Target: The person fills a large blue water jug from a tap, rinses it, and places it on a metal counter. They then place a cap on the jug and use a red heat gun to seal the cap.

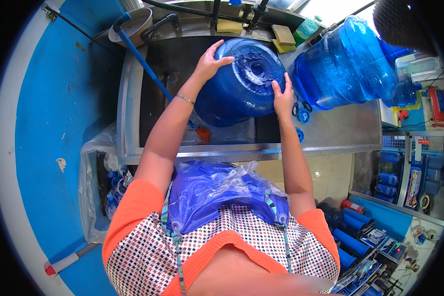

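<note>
A large blue plastic water jug point(240, 85) stands tilted in the stainless steel sink point(199, 148), its round ribbed base facing up towards me. My left hand point(211, 63) grips the upper left side, with the thumb over the rim of the base. On the right side, my right hand point(283, 94) holds the jug with its fingers spread along the edge. Its neck is hidden below. A blue pipe point(144, 64) slants down into the sink on the left, and an orange object point(203, 134) lies by the jug.
Another blue water jug point(344, 66) lies on the steel counter point(336, 127) at right, beside black-handled scissors point(299, 108) and blue caps point(303, 115). Sponges point(283, 35), a green bottle point(307, 29) and a basin point(133, 27) line the back. Black pipes point(214, 14) cross above.
</note>
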Motion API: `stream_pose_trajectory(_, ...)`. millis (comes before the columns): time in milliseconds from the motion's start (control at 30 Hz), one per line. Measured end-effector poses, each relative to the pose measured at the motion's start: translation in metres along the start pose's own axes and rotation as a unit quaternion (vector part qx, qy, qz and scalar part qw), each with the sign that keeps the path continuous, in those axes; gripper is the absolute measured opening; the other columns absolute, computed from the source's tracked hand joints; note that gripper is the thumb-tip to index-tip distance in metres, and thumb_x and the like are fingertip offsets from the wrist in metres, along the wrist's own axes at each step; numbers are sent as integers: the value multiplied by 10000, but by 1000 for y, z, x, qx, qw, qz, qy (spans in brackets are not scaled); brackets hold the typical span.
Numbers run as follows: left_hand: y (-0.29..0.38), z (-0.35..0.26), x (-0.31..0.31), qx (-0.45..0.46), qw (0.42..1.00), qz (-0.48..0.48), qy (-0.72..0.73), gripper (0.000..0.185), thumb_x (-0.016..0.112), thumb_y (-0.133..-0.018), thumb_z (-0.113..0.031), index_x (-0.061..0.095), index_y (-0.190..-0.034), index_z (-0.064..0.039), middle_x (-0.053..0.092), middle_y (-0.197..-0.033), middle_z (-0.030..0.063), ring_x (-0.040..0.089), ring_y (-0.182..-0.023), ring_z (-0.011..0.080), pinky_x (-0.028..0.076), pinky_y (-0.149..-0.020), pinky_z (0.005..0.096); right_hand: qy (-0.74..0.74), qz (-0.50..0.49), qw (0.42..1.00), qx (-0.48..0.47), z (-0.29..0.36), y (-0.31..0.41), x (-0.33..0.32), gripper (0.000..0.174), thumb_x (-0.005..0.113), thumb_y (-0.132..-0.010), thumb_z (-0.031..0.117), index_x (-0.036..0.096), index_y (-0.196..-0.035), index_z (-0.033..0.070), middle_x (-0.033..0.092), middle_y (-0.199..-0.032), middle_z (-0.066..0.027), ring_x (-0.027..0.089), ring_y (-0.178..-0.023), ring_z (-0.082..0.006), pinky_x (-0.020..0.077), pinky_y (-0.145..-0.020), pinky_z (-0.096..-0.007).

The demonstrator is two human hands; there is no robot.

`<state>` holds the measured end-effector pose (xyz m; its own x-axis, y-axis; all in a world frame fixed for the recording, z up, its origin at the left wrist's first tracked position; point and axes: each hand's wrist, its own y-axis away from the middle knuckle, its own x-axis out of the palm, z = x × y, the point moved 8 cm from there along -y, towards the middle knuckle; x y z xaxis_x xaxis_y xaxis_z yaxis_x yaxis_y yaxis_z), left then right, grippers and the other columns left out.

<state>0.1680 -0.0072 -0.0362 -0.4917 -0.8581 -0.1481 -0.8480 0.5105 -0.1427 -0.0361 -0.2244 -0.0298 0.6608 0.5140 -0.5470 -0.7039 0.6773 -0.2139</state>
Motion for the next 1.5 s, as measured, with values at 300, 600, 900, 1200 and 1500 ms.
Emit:
stream_pose_trajectory(300,107,-18,-55,4,987,-68,144,833,771,-796,-311,366,-1476,-49,504,-1368,160,502,-1245,249,376,-1080,358,-47,40,996,-58,55,54,19,642,669,-867,339,443,-1453,204,430,-1363,-238,437,-1296,-390,359,-1079,-447)
stream_pose_trajectory(600,112,-13,-81,12,977,-97,190,789,747,-831,-241,343,-1476,-31,514,-1351,149,508,-1229,231,388,-1068,351,-57,46,994,-86,79,43,42,611,673,-852,358,494,-1413,198,436,-1352,-253,438,-1293,-408,378,-1058,-463)
stream_pose_trajectory(900,82,2,-88,-14,979,-134,151,792,750,-802,-289,387,-1447,-7,512,-1356,154,508,-1235,231,383,-1060,327,-65,32,994,-83,74,4,55,560,717,-826,321,572,-1344,166,539,-1244,-213,543,-1164,-356,427,-1010,-417)
stream_pose_trajectory(1200,-15,25,-58,-35,988,-149,21,861,793,-733,-380,439,-1411,16,525,-1345,201,519,-1230,260,404,-1038,330,-153,58,986,-20,9,-97,72,481,711,-829,280,632,-1282,136,641,-1224,-206,606,-1139,-316,435,-1001,-368)
stream_pose_trajectory(1500,85,-7,-40,34,993,-99,53,843,758,-766,-396,411,-1436,-19,456,-1396,194,471,-1282,294,355,-1090,377,-95,31,992,-75,34,26,10,548,650,-883,263,505,-1388,110,515,-1324,-192,488,-1252,-329,348,-1085,-398)
